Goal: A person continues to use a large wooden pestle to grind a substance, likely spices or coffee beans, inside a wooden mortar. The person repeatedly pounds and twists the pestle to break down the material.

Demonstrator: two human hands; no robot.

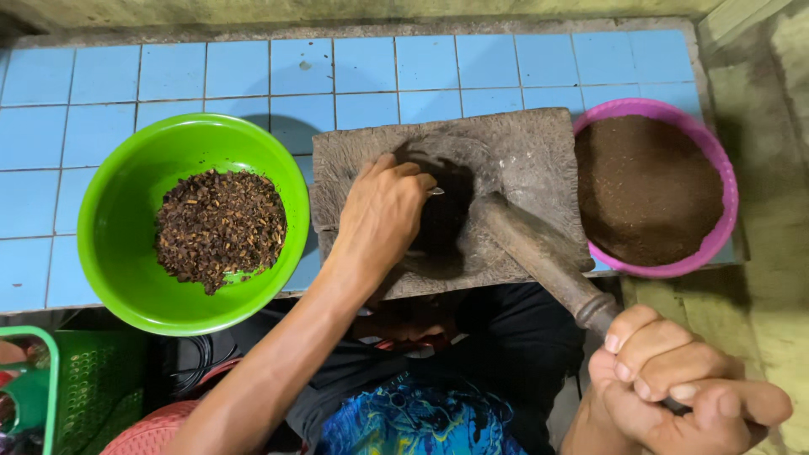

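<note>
A grey stone mortar block (pixel 522 147) lies on a blue tiled ledge, with dark ground matter in its hollow (pixel 442 215). My left hand (pixel 383 215) reaches into the hollow and holds a small metal spoon (pixel 434 192) at the fingertips. My right hand (pixel 674 383) grips the handle end of a long dark pestle (pixel 543 253), whose head rests at the edge of the hollow. A green bowl (pixel 118 227) at the left holds coarse dark brown pieces (pixel 219 227). A pink bowl (pixel 725 198) at the right holds fine brown powder (pixel 645 190).
The blue tiled ledge (pixel 168 76) runs across the view, bordered by a rough wall on top and at the right. Below the ledge at the left stand a green plastic basket (pixel 84 379) and a reddish woven basket (pixel 156 430). My lap in dark and blue cloth (pixel 404 417) is below.
</note>
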